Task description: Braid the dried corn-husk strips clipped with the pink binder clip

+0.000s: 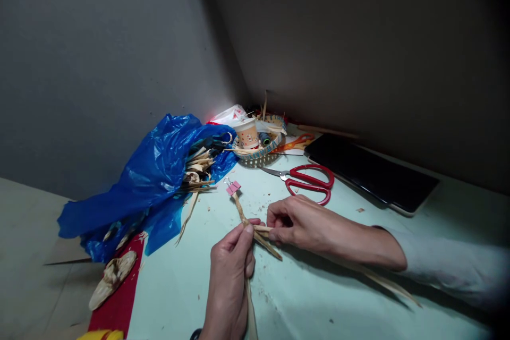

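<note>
A short twisted braid of dry tan strips (pixel 239 208) runs down from a pink binder clip (pixel 233 187) on the pale green table. My left hand (pixel 233 263) pinches the braid's lower end between thumb and fingers, and one strip hangs below it. Close on its right, my right hand (pixel 303 223) is closed on a pale strip (pixel 261 228) that leaves the braid. That hand's strip seems to pass under the wrist, with a long tail (pixel 392 284) showing beyond. Another short strip end (pixel 271 248) points down and right between the hands.
Red-handled scissors (pixel 308 178) lie behind my right hand, beside a black tablet (pixel 370 175). A blue plastic bag (pixel 153 170) with dry strips is at the left. Farther back stands a basket (pixel 261 158) with a paper cup (pixel 247 134). A small woven shoe shape (pixel 113 279) lies front left.
</note>
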`<state>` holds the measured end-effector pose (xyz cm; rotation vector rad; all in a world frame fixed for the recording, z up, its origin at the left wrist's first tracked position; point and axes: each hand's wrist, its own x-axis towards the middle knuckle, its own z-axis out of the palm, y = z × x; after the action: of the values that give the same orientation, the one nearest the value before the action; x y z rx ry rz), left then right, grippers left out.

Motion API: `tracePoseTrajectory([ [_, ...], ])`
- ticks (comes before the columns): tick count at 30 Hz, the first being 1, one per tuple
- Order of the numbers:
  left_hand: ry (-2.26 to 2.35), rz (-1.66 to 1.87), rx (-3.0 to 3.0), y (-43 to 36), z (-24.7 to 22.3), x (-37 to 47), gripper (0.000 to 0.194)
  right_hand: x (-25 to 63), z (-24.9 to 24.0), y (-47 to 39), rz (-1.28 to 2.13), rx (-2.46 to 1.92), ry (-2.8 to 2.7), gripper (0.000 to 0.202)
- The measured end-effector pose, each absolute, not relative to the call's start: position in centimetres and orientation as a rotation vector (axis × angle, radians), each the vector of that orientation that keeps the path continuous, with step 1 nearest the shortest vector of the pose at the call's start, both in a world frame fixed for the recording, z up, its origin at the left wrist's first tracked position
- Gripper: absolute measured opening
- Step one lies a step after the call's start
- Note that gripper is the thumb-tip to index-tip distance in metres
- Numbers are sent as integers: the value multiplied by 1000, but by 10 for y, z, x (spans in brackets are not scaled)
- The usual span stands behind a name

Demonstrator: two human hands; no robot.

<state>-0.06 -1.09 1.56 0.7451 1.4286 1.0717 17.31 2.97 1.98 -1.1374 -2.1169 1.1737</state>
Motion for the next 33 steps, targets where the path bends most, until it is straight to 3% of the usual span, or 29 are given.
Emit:
tracePoseTrajectory([
  [7, 1506, 1049, 873, -11, 12, 4, 22, 166, 30, 14, 790, -1187, -2264, 14],
  [11, 1525, 999, 979, -10, 11, 4, 30, 161, 27, 2, 710, -1163, -2337, 16],
  [15, 1520, 988, 1023, -10, 12, 6, 14, 153, 22, -8, 607, -1088, -2405, 22],
  [26, 1259, 1031, 794, -16, 10, -2, 18, 127, 16, -17, 405, -1018, -2542, 27],
  [33, 1310, 1047, 780, -16, 13, -4, 18, 139, 35, -6, 727, -1067, -2499, 15],
])
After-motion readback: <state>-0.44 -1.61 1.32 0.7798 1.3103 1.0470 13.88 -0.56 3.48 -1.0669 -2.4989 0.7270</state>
